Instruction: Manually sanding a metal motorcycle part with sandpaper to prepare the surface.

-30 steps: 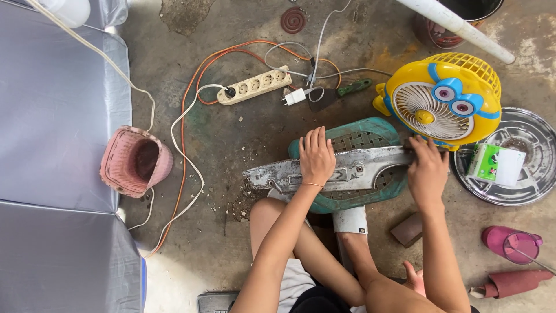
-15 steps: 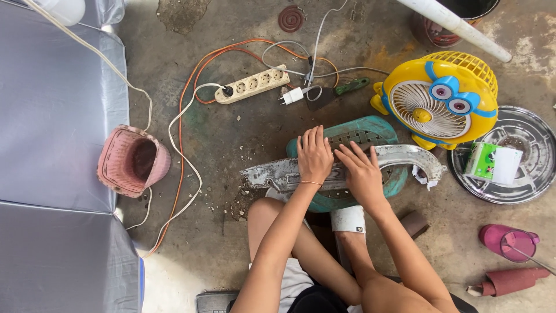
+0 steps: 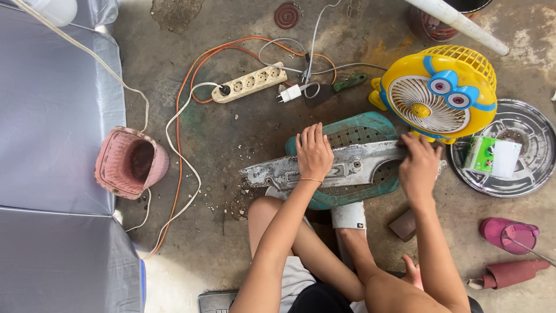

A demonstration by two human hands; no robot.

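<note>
Metal cover [image 3: 347, 166], long, grey and worn, lies across a teal plastic stool [image 3: 359, 136] on the concrete floor [image 3: 231, 133]. Left hand [image 3: 314, 152], fingers together and pointing away, presses flat on its middle. Right hand [image 3: 418, 167] rests palm-down on its right end, fingers spread, well apart from the other. Further right, a small green-and-white box [image 3: 491, 156] lies tilted in a round metal dish [image 3: 521, 130], beside a yellow fan [image 3: 437, 93].

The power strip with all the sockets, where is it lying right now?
In the head view the cream power strip lies on the concrete floor above the left hand, ringed by the orange cable, left of the yellow fan.
</note>
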